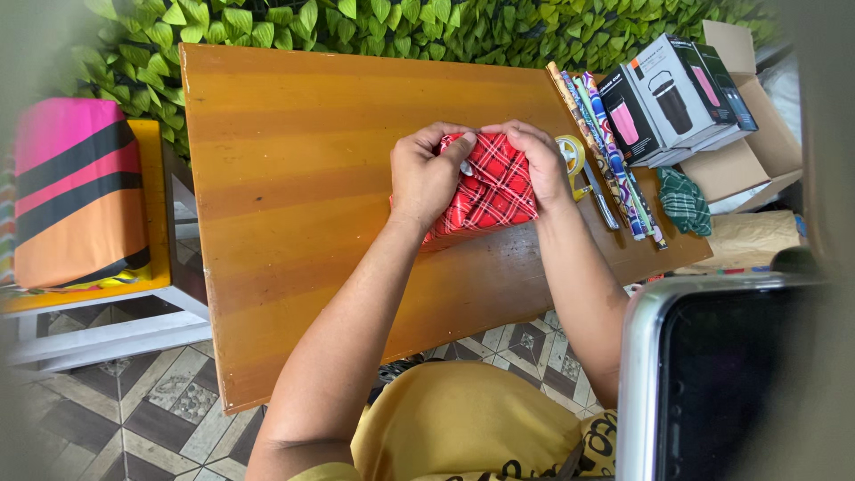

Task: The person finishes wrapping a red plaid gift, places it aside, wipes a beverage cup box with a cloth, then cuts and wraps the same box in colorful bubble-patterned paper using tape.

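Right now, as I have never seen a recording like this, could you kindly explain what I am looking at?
This is one picture from a camera worn on a person's head, looking down at their own bare hands; no machine is involved. The left hand and right hand both press on a box wrapped in red plaid paper, which rests on a wooden table. Beside the right hand lie a tape dispenser, rolls of wrapping paper and boxes showing tumblers. A leafy green wall stands behind the table.
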